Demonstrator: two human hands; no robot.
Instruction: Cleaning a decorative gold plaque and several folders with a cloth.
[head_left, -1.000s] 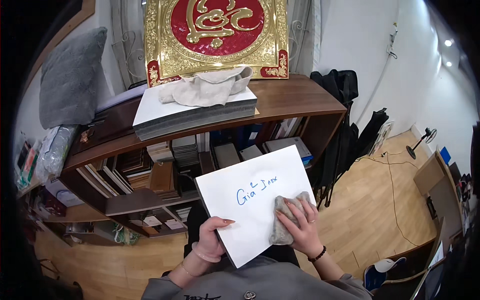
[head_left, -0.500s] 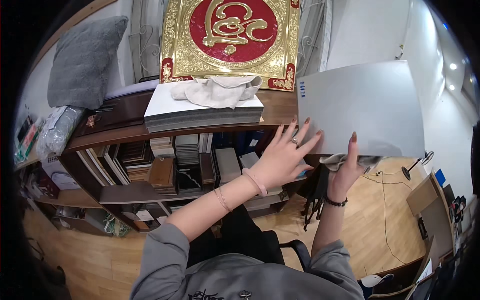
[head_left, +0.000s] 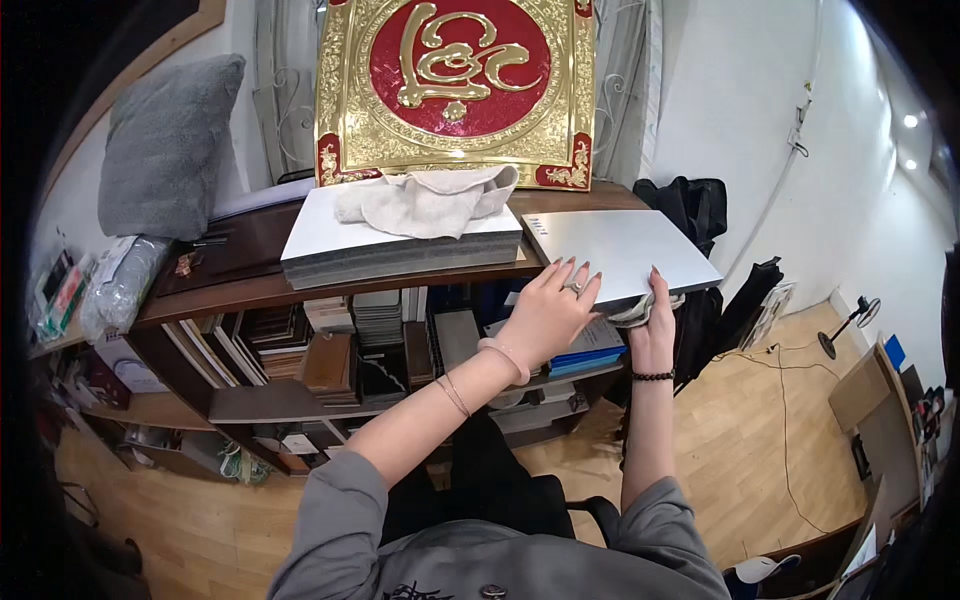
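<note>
A flat silver-grey panel (head_left: 620, 240) lies nearly level at the right end of the shelf top. My left hand (head_left: 548, 315) holds its near edge, ringed fingers over the top and thumb hidden. Along the same edge, farther right, my right hand (head_left: 655, 325) grips with the thumb on top and the other fingers out of sight beneath. A bunched grey cloth (head_left: 632, 314) shows under the panel beside that hand. Just left sits a thick stack of white-topped panels (head_left: 400, 265), with a crumpled beige cloth (head_left: 430, 203) draped over it.
A gold-and-red framed plaque (head_left: 455, 90) stands behind the stack. Below are shelves (head_left: 290, 402) of books and sample boards. A grey cushion (head_left: 170, 145) and a bubble-wrapped bundle (head_left: 125, 285) sit at the left. Black bags (head_left: 690, 215) hang right; a cable (head_left: 785, 440) crosses the floor.
The panel has tipped from a raised, steep tilt down to nearly level and moved left onto the shelf top. Both hands have shifted left with it, keeping to its near edge.
</note>
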